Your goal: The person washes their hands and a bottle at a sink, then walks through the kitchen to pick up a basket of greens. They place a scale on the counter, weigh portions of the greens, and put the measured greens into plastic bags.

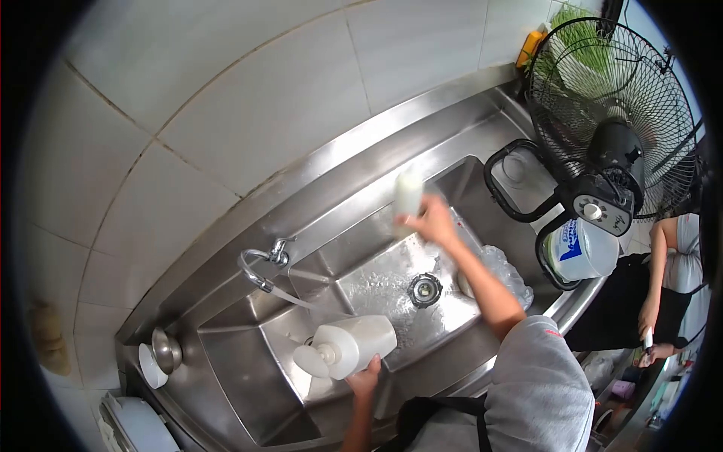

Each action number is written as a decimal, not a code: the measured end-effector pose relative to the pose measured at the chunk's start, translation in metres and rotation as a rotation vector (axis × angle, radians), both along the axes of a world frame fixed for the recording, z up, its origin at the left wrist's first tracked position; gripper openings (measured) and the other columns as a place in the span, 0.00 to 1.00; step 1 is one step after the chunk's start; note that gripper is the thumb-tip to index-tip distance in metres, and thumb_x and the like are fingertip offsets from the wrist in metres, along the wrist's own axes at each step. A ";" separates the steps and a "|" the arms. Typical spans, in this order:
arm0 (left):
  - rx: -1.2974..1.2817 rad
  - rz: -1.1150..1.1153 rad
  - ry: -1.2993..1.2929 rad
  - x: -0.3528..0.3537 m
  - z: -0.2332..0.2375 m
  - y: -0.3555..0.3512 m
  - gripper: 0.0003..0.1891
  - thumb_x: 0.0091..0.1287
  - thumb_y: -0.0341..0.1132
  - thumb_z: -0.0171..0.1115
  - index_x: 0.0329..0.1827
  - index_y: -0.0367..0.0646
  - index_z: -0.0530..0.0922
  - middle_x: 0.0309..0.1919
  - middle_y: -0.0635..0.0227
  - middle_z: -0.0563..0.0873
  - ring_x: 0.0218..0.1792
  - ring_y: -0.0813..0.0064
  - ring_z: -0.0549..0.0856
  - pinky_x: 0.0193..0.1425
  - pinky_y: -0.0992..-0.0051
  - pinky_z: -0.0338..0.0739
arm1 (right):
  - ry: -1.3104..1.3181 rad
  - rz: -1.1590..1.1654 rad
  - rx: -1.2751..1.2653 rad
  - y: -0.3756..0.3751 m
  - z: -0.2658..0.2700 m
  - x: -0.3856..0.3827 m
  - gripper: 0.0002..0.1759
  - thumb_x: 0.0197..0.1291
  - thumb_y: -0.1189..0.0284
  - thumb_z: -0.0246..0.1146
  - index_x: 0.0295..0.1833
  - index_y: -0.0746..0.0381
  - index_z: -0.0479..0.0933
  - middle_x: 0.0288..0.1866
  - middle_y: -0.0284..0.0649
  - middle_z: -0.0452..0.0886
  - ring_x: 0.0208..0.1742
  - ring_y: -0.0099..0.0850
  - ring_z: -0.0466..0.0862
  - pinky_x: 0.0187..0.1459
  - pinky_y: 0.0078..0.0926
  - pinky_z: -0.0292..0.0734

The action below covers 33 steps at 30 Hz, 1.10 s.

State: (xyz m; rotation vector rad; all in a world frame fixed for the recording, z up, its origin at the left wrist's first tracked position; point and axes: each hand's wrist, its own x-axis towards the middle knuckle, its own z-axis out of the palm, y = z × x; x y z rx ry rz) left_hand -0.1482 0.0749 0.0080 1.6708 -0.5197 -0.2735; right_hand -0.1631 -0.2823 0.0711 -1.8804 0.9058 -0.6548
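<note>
My left hand [366, 379] grips the base of a white pump bottle [348, 345], which lies tilted over the divider of the steel double sink [248, 392]. My right hand [431, 221] reaches over the far sink basin and holds a small white container [409, 191], blurred by motion, near the back rim. A thin stream of water runs from the faucet [265, 267] toward the pump bottle. The drain [425, 289] sits in the wet basin between my two hands.
A crumpled clear plastic bag [506, 273] lies in the basin by my right arm. A black standing fan [614, 143] and a white tub with a blue label [584, 248] stand at the right. Another person in a black apron [666, 301] stands beyond. Small bowls [160, 355] sit left.
</note>
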 end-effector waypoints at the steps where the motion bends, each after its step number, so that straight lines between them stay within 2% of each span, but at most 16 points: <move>1: 0.038 -0.023 -0.008 0.001 0.006 -0.006 0.39 0.48 0.28 0.67 0.60 0.29 0.54 0.52 0.51 0.70 0.50 0.61 0.74 0.55 0.66 0.69 | 0.170 -0.192 -0.233 -0.024 0.016 -0.007 0.33 0.36 0.48 0.68 0.41 0.64 0.76 0.39 0.50 0.76 0.40 0.41 0.79 0.39 0.37 0.74; 2: 0.077 -0.045 -0.018 0.002 0.010 -0.011 0.38 0.48 0.28 0.67 0.60 0.29 0.55 0.52 0.51 0.70 0.50 0.61 0.74 0.55 0.66 0.69 | 0.216 -0.311 -0.261 -0.052 0.019 -0.010 0.36 0.37 0.47 0.68 0.44 0.65 0.74 0.42 0.51 0.73 0.43 0.44 0.77 0.41 0.39 0.73; 4: 0.083 -0.054 0.023 0.002 0.011 -0.017 0.38 0.47 0.27 0.67 0.60 0.30 0.55 0.51 0.52 0.71 0.50 0.62 0.75 0.55 0.66 0.70 | 0.257 -0.490 -0.319 -0.104 0.021 -0.011 0.38 0.38 0.46 0.67 0.46 0.66 0.72 0.43 0.53 0.72 0.44 0.48 0.77 0.43 0.41 0.72; 6: 0.095 -0.058 0.059 0.002 0.015 -0.022 0.38 0.47 0.27 0.68 0.60 0.30 0.56 0.51 0.52 0.71 0.49 0.62 0.75 0.54 0.66 0.70 | 0.217 -0.578 -0.357 -0.151 0.010 -0.010 0.40 0.37 0.45 0.67 0.47 0.68 0.72 0.45 0.55 0.72 0.45 0.50 0.76 0.45 0.43 0.72; 8: 0.114 -0.028 0.117 0.000 0.024 -0.028 0.37 0.46 0.26 0.68 0.59 0.30 0.57 0.50 0.53 0.72 0.49 0.63 0.75 0.54 0.67 0.70 | 0.156 -0.487 -0.362 -0.195 -0.021 -0.014 0.39 0.37 0.48 0.69 0.47 0.70 0.73 0.44 0.57 0.74 0.44 0.49 0.77 0.45 0.40 0.73; 9: 0.115 -0.023 0.119 -0.001 0.026 -0.028 0.37 0.46 0.26 0.68 0.59 0.30 0.57 0.50 0.53 0.72 0.49 0.63 0.75 0.54 0.67 0.70 | 0.082 -0.424 -0.100 -0.191 -0.005 -0.020 0.37 0.37 0.52 0.71 0.45 0.71 0.74 0.42 0.56 0.78 0.42 0.44 0.80 0.45 0.35 0.74; 12: 0.123 -0.015 0.166 -0.001 0.023 -0.031 0.37 0.45 0.25 0.68 0.58 0.30 0.58 0.49 0.53 0.73 0.48 0.63 0.75 0.53 0.67 0.70 | 0.073 -0.383 -0.073 -0.202 -0.024 -0.027 0.34 0.37 0.55 0.71 0.43 0.72 0.75 0.38 0.51 0.81 0.41 0.39 0.82 0.44 0.32 0.74; 13: 0.030 0.032 0.142 -0.001 0.017 -0.033 0.36 0.45 0.25 0.68 0.58 0.30 0.59 0.49 0.53 0.73 0.48 0.63 0.76 0.53 0.67 0.70 | 0.100 -0.377 -0.043 -0.199 -0.025 -0.032 0.32 0.38 0.56 0.71 0.42 0.71 0.76 0.39 0.50 0.81 0.41 0.39 0.81 0.44 0.32 0.74; 14: -0.062 0.077 0.119 -0.001 0.014 -0.032 0.35 0.45 0.25 0.67 0.57 0.29 0.60 0.48 0.53 0.73 0.48 0.62 0.76 0.53 0.67 0.70 | 0.101 -0.374 -0.041 -0.196 -0.028 -0.033 0.32 0.38 0.56 0.71 0.42 0.71 0.76 0.39 0.50 0.81 0.41 0.39 0.81 0.44 0.32 0.74; 18: 0.000 0.062 0.135 0.004 0.014 -0.029 0.33 0.46 0.25 0.67 0.56 0.29 0.61 0.48 0.53 0.74 0.48 0.63 0.76 0.53 0.67 0.70 | 0.250 -0.413 -0.046 -0.187 -0.019 -0.031 0.27 0.39 0.58 0.70 0.41 0.68 0.77 0.37 0.50 0.81 0.40 0.41 0.81 0.43 0.32 0.74; 21: -0.115 0.080 0.160 0.006 0.016 -0.035 0.32 0.47 0.26 0.67 0.55 0.29 0.63 0.47 0.53 0.74 0.47 0.63 0.76 0.52 0.67 0.70 | 0.255 -0.425 -0.067 -0.193 -0.005 -0.024 0.25 0.39 0.60 0.70 0.42 0.66 0.78 0.37 0.50 0.81 0.40 0.41 0.81 0.43 0.33 0.73; 23: 0.059 0.048 0.138 0.009 0.019 -0.031 0.32 0.47 0.26 0.67 0.56 0.30 0.62 0.48 0.54 0.74 0.46 0.63 0.76 0.52 0.68 0.70 | 0.255 -0.395 -0.064 -0.189 -0.007 -0.027 0.25 0.39 0.61 0.70 0.42 0.66 0.78 0.37 0.50 0.81 0.40 0.42 0.81 0.43 0.34 0.73; 26: -0.036 0.016 0.204 0.008 0.010 -0.029 0.34 0.47 0.26 0.67 0.57 0.30 0.60 0.48 0.54 0.74 0.46 0.64 0.77 0.52 0.68 0.71 | 0.182 -0.322 -0.168 -0.191 -0.008 -0.031 0.25 0.39 0.62 0.70 0.44 0.64 0.77 0.38 0.50 0.80 0.42 0.43 0.80 0.44 0.34 0.73; 28: -0.052 -0.010 0.223 0.009 0.002 -0.029 0.35 0.46 0.25 0.68 0.57 0.31 0.59 0.48 0.54 0.74 0.46 0.65 0.77 0.51 0.68 0.72 | 0.286 -0.322 -0.341 -0.190 -0.010 -0.028 0.26 0.38 0.64 0.70 0.46 0.64 0.76 0.40 0.51 0.80 0.43 0.44 0.80 0.45 0.35 0.73; 30: -0.072 -0.039 0.246 0.009 0.004 -0.029 0.37 0.45 0.24 0.68 0.58 0.31 0.57 0.48 0.54 0.73 0.46 0.65 0.77 0.50 0.68 0.74 | 0.276 -0.287 -0.297 -0.190 -0.012 -0.027 0.25 0.38 0.66 0.69 0.45 0.64 0.77 0.41 0.51 0.79 0.44 0.44 0.79 0.46 0.36 0.73; 33: -0.089 -0.089 0.245 0.012 0.016 -0.035 0.34 0.45 0.25 0.68 0.56 0.30 0.61 0.45 0.56 0.76 0.44 0.68 0.78 0.48 0.70 0.75 | 0.580 -0.385 -0.263 -0.188 -0.006 -0.030 0.18 0.39 0.69 0.67 0.39 0.65 0.78 0.40 0.53 0.79 0.45 0.46 0.79 0.47 0.38 0.73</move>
